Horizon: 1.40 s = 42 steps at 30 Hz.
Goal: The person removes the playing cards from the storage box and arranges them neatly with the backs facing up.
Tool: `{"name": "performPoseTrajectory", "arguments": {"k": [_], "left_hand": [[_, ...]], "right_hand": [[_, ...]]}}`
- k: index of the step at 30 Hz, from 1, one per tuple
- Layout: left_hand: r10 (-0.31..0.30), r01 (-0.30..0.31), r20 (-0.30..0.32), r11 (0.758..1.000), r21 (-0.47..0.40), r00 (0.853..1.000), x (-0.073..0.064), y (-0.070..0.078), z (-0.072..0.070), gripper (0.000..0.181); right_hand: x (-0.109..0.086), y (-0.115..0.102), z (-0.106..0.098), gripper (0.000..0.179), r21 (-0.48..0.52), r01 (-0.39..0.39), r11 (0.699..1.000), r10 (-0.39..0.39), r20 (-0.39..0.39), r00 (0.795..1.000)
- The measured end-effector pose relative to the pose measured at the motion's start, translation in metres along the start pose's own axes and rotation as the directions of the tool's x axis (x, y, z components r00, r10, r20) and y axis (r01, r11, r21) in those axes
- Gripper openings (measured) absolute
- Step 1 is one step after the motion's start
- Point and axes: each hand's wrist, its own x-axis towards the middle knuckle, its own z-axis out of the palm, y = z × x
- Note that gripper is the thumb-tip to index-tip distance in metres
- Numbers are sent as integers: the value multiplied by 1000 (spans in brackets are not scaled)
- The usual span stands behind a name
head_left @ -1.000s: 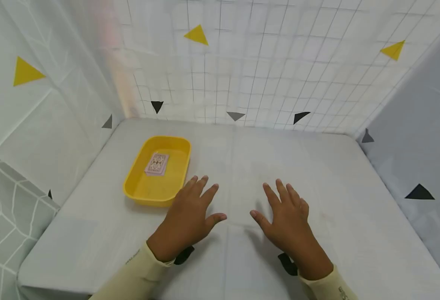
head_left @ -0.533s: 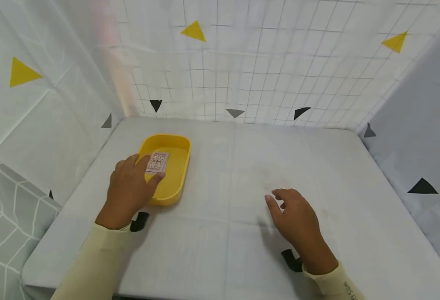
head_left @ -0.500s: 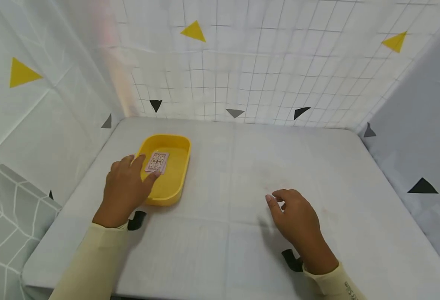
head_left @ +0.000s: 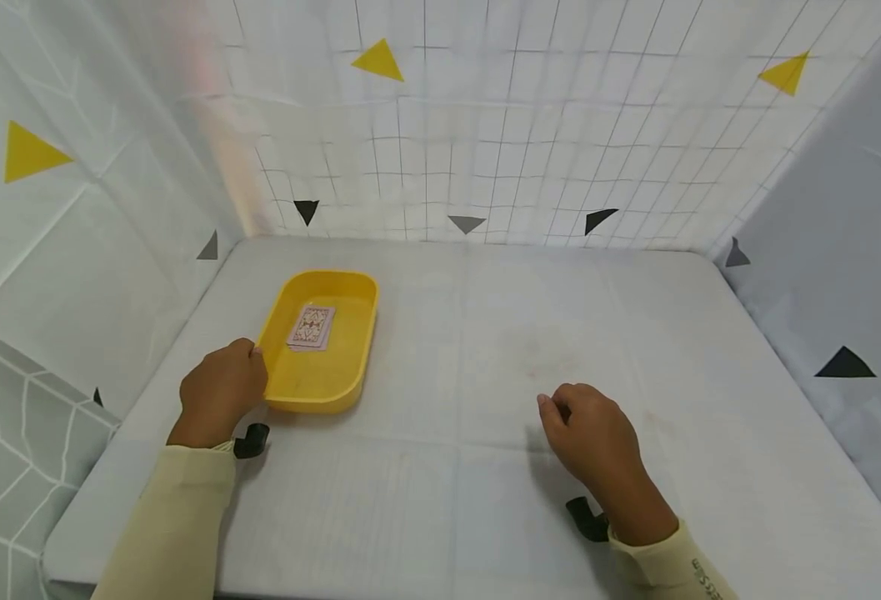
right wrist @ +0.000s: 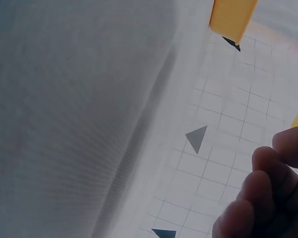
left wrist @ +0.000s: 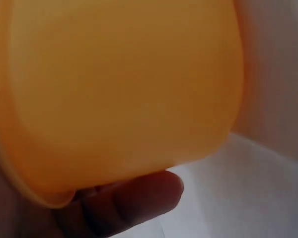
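Note:
A yellow plastic tray stands at the left of the table with a small deck of playing cards, patterned backs up, lying inside. My left hand grips its left rim, knuckles up. Close up in the left wrist view, the tray's wall fills most of the picture, and a finger curls along beneath its edge; the thumb is hidden. My right hand hovers over the right half of the table, fingers loosely curled with nothing in them, as the right wrist view also shows.
A white cloth covers the table. White sheeting surrounds it: a gridded back wall, a left side wall and a grey right side wall, all with yellow, black or grey triangles stuck on.
My left hand has moved left from the middle, over the tray, and now its fingers have closed on the left rim. The right hand's spread fingers have curled in. The tray stays about where it was.

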Motion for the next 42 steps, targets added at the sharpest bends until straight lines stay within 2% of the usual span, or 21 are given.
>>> {"name": "performPoseTrajectory", "arguments": {"k": [6, 13, 17, 21, 26, 29, 31, 36, 39, 42], "left_hand": [[26, -26, 24, 999, -22, 999, -6, 9, 1, 40], [54, -54, 21, 998, -9, 998, -15, 22, 8, 34], [73, -72, 41, 997, -23, 996, -22, 23, 10, 34], [117, -115, 46, 993, -38, 992, -26, 26, 12, 33], [191, -180, 74, 975, -132, 979, -27, 37, 17, 26], [223, -196, 122, 961, -196, 967, -29, 46, 20, 22], [224, -190, 141, 957, -220, 964, -32, 52, 22, 21], [239, -184, 187, 945, -271, 953, -39, 62, 27, 21], [258, -190, 209, 937, -294, 943, -42, 68, 31, 22], [265, -198, 210, 935, -293, 941, -44, 72, 35, 21]], "right_hand": [[3, 0, 1, 22, -15, 4, 1000, -4, -9, 1000], [8, -2, 4, 22, -29, 10, 1000, -11, -32, 999], [10, -7, 7, 32, -35, -1, 999, 0, -15, 1000], [14, -11, 7, 45, -42, -20, 999, 22, 36, 999], [16, -8, 2, 51, -58, -43, 997, 47, 72, 996], [17, -5, -2, 50, -68, -36, 997, 40, 57, 998], [19, -8, -5, 52, -61, -22, 998, 25, 57, 998], [33, -31, -15, 58, 14, 17, 1000, -18, 109, 994], [46, -54, -26, 57, 86, 25, 996, -39, 160, 986], [62, -80, -32, 55, 158, 7, 987, -44, 231, 972]]}}
